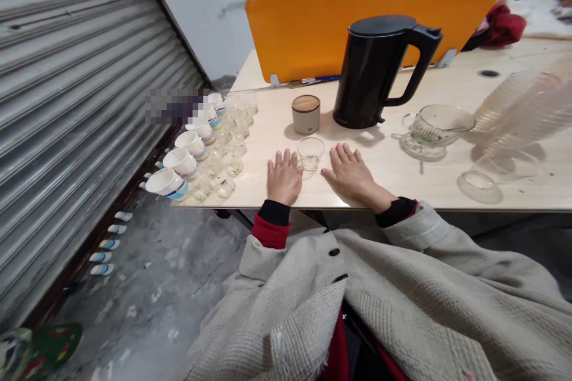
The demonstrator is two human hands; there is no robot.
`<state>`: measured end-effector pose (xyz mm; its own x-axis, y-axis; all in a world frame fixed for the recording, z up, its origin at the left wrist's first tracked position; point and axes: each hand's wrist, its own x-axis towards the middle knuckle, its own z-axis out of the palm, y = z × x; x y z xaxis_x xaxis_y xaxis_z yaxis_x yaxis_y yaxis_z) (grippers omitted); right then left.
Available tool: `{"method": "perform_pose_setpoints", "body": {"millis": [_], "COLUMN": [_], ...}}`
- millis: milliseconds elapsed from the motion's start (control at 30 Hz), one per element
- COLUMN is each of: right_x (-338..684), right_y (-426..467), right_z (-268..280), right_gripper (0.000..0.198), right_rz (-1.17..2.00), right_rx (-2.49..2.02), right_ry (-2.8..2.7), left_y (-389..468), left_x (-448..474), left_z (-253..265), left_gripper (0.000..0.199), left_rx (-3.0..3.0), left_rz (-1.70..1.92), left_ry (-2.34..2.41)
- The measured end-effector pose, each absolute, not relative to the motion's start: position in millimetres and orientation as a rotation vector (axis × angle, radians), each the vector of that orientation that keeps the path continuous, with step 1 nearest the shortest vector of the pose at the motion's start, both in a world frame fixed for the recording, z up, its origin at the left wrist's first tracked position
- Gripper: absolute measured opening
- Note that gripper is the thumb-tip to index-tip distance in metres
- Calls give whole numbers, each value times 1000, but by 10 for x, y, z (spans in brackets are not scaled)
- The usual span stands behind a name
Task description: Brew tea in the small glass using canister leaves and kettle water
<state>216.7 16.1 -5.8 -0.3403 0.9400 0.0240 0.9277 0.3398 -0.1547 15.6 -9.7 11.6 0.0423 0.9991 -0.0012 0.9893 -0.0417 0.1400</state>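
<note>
My left hand [285, 177] lies flat on the table, fingers stretched forward, holding nothing. To the right of the cup, my right hand [349, 171] also rests palm down with its thumb out to the side. Between the two hands stands a small clear cup [311, 155], with a little something at its bottom that I cannot make out. My left fingertips are close to its side; whether they touch it I cannot tell. Just beyond the cup sits a grey canister [306, 116] with a wooden lid. Behind and to the right is a black electric kettle [373, 71].
Several paper cups [180, 162] and small clear cups [226, 187] stand in rows along the table's left end. On the right are a glass cup [440, 125], stacked clear plastic cups [513, 110] and a clear cup on its side [480, 184]. An orange divider [304, 36] borders the back.
</note>
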Motion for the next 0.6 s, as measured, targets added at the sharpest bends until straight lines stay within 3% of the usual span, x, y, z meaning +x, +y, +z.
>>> {"method": "perform_pose_setpoints", "body": {"millis": [600], "right_x": [2147], "right_y": [166], "right_z": [-49], "right_gripper": [82], "right_rz": [166], "right_rx": [-1782], "right_ry": [-2495], "left_y": [-83], "left_x": [153], "left_z": [86], "left_gripper": [61], "left_rx": [2215], "left_rz": [118], "left_ry": [2117]}}
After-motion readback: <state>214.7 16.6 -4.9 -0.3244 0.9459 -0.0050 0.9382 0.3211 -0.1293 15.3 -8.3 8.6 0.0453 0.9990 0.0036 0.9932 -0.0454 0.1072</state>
